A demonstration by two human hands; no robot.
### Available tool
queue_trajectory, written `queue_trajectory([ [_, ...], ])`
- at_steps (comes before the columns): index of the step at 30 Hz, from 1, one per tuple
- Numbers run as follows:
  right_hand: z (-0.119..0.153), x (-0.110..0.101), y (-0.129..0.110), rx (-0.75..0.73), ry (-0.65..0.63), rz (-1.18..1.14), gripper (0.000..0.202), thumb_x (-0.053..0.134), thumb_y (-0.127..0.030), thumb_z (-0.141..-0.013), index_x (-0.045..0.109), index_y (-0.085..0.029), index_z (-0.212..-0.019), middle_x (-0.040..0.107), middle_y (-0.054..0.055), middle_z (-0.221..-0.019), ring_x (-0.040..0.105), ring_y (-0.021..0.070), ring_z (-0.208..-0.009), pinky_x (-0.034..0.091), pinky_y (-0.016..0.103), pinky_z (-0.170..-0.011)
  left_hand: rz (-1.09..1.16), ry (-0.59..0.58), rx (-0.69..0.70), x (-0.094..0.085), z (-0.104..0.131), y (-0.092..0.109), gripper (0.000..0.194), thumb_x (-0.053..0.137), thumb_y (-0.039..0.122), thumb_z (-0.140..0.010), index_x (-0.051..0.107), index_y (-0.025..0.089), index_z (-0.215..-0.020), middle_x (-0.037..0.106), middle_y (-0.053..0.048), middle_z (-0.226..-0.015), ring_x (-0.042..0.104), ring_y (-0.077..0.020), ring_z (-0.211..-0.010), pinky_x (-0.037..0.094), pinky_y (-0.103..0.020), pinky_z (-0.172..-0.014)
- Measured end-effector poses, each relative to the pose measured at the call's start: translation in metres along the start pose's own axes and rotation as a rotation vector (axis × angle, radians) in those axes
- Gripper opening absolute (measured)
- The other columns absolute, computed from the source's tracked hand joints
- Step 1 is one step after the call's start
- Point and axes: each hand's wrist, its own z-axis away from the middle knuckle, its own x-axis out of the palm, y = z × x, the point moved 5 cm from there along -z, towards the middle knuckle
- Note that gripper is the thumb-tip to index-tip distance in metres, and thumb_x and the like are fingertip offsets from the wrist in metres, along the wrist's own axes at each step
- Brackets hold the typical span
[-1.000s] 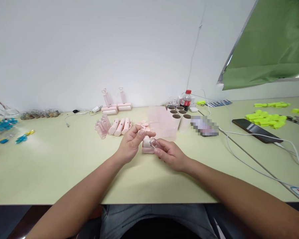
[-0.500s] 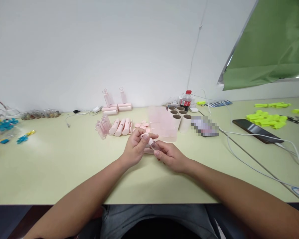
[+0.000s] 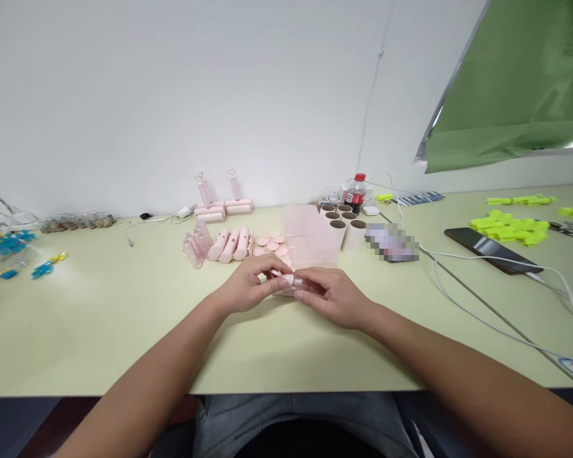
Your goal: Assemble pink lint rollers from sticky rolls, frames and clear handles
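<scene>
My left hand (image 3: 248, 284) is closed on the pale pink cap end of a small clear pink tube (image 3: 304, 285). My right hand (image 3: 337, 298) wraps round the tube's clear body, right of the cap. The tube lies nearly level between both hands, above a pink item mostly hidden beneath them. Just beyond my fingers are several pink discs (image 3: 272, 243) and a translucent pink sheet or box (image 3: 310, 235). Pink cylinders (image 3: 230, 245) with small holes and a cluster of clear pink tubes (image 3: 198, 243) lie to the left.
Open cardboard tubes (image 3: 354, 236) and a cola bottle (image 3: 356, 194) stand right of centre. Further right are a phone (image 3: 493, 250), white cables and yellow-green pieces (image 3: 509, 228). Two tubes on pink boxes (image 3: 239, 206) stand by the wall. Blue and yellow pieces (image 3: 10, 242) lie far left.
My left hand has moved slightly left and down, and its fingers have folded over the cap. The tube has tipped from slanting to nearly level. More of the pink discs now shows.
</scene>
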Motion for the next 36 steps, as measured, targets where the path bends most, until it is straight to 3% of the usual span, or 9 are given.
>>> queue_trajectory([
  [8, 0.0, 0.001, 0.001, -0.072, -0.047, 0.213, 0.025, 0.058, -0.035, -0.091, 0.071, -0.016, -0.103, 0.069, 0.005, -0.077, 0.058, 0.0152, -0.065, 0.039, 0.026, -0.06, -0.335, -0.277, -0.085, 0.011, 0.003, -0.002, 0.027, 0.061, 0.038, -0.09, 0.069, 0.02, -0.108, 0.072, -0.004, -0.09, 0.061, -0.0163, -0.076, 0.044, -0.026, -0.067],
  [14, 0.001, -0.001, 0.004, -0.038, -0.036, 0.194, 0.032, 0.059, -0.028, -0.088, 0.064, -0.016, -0.117, 0.072, 0.007, -0.093, 0.063, 0.0171, -0.075, 0.046, 0.027, -0.066, -0.452, -0.26, -0.076, 0.013, 0.002, -0.006, 0.028, 0.057, 0.042, -0.091, 0.067, 0.018, -0.101, 0.07, -0.003, -0.087, 0.059, -0.015, -0.072, 0.04, -0.025, -0.064],
  [24, 0.0, 0.0, 0.004, -0.053, -0.022, 0.172, 0.027, 0.058, -0.032, -0.091, 0.063, -0.016, -0.112, 0.072, 0.008, -0.093, 0.061, 0.0161, -0.071, 0.044, 0.026, -0.064, -0.497, -0.263, -0.092, 0.013, 0.002, -0.005, 0.034, 0.05, 0.049, -0.094, 0.063, 0.018, -0.099, 0.068, -0.003, -0.084, 0.057, -0.0152, -0.07, 0.037, -0.025, -0.062],
  [36, 0.001, -0.002, 0.01, 0.002, -0.021, 0.082, 0.018, 0.062, -0.031, -0.086, 0.062, -0.018, -0.098, 0.06, -0.001, -0.067, 0.049, 0.0106, -0.055, 0.036, 0.022, -0.055, -0.527, -0.277, -0.102, 0.017, 0.002, -0.01, 0.036, 0.052, 0.05, -0.093, 0.063, 0.016, -0.099, 0.068, -0.003, -0.08, 0.057, -0.0157, -0.067, 0.035, -0.025, -0.06],
])
